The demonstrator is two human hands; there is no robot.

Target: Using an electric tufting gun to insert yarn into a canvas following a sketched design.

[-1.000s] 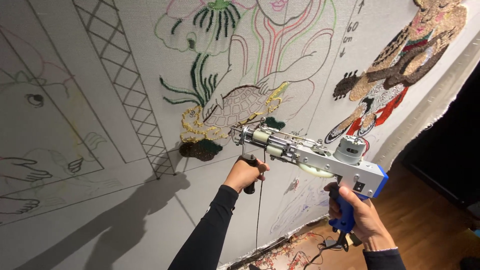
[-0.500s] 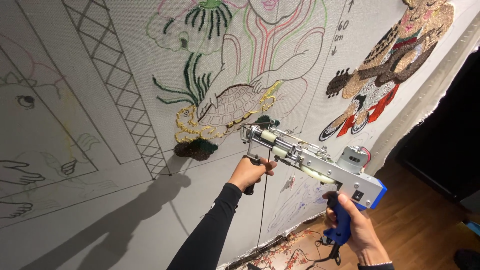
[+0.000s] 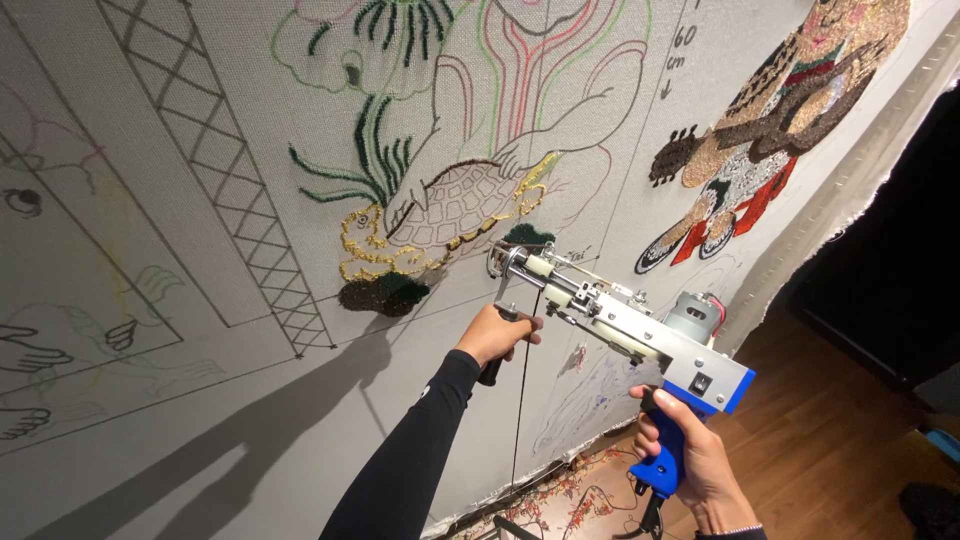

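Two hands share one tufting gun point(image 3: 620, 325), and that is where the trouble could start. The left hand point(image 3: 497, 335) has its grip clamped round the gun's black front handle, just under the nose, and the right hand point(image 3: 690, 450) has its grip closed on the blue rear handle with a finger up by the trigger area. The gun's nose sits against the stretched grey backing cloth point(image 3: 200, 300), right by a small dark green tufted patch point(image 3: 527, 236) below the outlined turtle point(image 3: 460, 200).

From where I stand, the likeliest slip is the gun tilting off square. It reaches the cloth at a slant from below, and if the pressure eases, the needle could skate and leave loose loops, or snag and tear the weave. A tear so close to the gold yarn border point(image 3: 385, 255) would be awkward to mend.

Dark yarn point(image 3: 522, 390) hangs straight down from the front of the gun, close to the left forearm. Caught on the sleeve point(image 3: 420, 450) or pulled tight, it might stop feeding and the stitches would pull out.

Yarn scraps point(image 3: 570, 495) and cables lie on the wooden floor point(image 3: 830, 440) below the cloth. A foot tangled there could jerk the whole gun sideways.
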